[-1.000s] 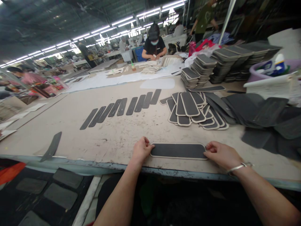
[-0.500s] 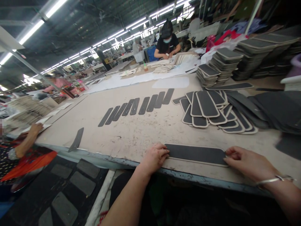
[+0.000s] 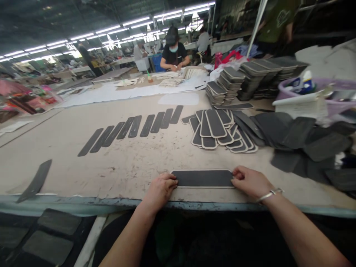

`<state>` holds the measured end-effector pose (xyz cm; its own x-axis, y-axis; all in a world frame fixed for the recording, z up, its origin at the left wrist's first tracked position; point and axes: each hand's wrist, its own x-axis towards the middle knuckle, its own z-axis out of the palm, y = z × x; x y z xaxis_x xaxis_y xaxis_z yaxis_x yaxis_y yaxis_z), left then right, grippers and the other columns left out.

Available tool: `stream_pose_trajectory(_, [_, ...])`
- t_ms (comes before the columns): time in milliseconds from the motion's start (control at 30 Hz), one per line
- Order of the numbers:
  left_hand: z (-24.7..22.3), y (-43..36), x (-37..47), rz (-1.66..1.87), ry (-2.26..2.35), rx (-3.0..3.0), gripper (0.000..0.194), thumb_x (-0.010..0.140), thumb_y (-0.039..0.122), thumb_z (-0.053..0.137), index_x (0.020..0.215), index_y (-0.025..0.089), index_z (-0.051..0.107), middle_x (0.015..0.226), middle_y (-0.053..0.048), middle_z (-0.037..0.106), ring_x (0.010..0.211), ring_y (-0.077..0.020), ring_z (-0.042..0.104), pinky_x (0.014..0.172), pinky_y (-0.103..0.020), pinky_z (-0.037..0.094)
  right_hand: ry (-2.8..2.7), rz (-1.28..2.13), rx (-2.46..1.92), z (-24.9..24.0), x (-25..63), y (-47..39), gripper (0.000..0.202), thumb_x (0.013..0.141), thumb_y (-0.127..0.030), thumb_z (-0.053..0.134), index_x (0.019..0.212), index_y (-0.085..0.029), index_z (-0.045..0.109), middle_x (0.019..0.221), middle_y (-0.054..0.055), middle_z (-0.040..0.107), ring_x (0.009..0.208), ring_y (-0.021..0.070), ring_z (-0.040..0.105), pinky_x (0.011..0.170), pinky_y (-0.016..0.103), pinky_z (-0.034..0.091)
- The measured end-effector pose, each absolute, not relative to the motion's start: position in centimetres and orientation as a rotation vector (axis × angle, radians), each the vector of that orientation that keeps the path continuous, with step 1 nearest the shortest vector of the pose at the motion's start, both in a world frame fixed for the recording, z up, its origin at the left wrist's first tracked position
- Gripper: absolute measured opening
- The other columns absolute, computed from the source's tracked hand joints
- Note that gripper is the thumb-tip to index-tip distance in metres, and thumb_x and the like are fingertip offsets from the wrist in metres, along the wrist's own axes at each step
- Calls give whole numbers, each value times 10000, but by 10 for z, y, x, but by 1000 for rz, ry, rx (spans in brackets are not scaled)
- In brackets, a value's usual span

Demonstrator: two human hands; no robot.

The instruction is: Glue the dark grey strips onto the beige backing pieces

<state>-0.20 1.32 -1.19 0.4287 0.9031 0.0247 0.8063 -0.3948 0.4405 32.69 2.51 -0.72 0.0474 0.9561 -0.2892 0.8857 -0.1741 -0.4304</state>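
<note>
A long dark panel with a pale border (image 3: 204, 178) lies flat near the front edge of the table, between my two hands. My left hand (image 3: 162, 189) pinches its left end with the fingers closed. At the other end, my right hand (image 3: 249, 181) grips the right edge between thumb and fingers; a metal bangle circles that wrist. Beyond the panel spreads a loose pile of similar pale-bordered panels (image 3: 214, 128). Several narrow dark strips (image 3: 133, 127) lie in a slanting row to the left of that pile.
One dark strip (image 3: 36, 180) lies by the table's left front edge. Loose dark pieces (image 3: 299, 129) cover the right side. Behind stand stacks of panels (image 3: 233, 79) and a purple basin (image 3: 283, 91). Across the table (image 3: 111, 174) a co-worker (image 3: 175, 53) handles pale pieces.
My view has swung to the right, bringing the basin and more dark pieces into sight. Both hands still hold the panel's ends, and it stays by the table edge.
</note>
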Motion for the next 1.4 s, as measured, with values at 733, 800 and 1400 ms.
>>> stream_pose_trajectory(733, [-18,29,-16,805,1709,1873,158,779,192,558,912,166,640,949,-42,617,753,-110,605,712,-217,493,-2001,718,-2164,-17,332,27,183,630,-299,516,793,-234,568,682,-32,637,646,157,578,569,270,379])
stream_pose_trajectory(800, [-20,34,-15,760,1725,1952,179,775,202,573,932,173,654,951,-41,607,764,-115,591,747,-232,482,-2003,715,-2151,-20,333,28,190,626,-313,523,792,-235,571,686,-25,639,644,165,581,571,278,385])
stream_pose_trajectory(1400, [-27,39,-8,669,1748,2045,128,762,193,599,849,197,693,900,-23,582,805,-125,567,773,-236,450,-1994,764,-2207,-13,328,27,210,638,-299,521,830,-228,566,708,-34,638,670,151,574,596,268,387])
